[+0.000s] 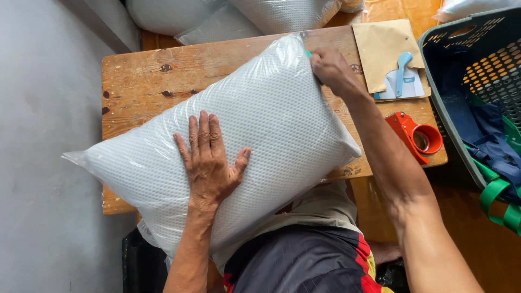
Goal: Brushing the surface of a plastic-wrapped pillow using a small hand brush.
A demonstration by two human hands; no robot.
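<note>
Currently your left hand (209, 163) lies flat on the pillow (228, 141), fingers together and thumb spread right. The pillow, sealed in clear plastic, lies diagonally across the wooden table (141, 76) and overhangs its near edge. Your right hand (332, 69) is closed on the pillow's far right corner; a small green item, possibly a tool, shows at the fingertips. Right of it lie an envelope (382, 46), a tape dispenser (415, 135) and a basket (477, 59).
</note>
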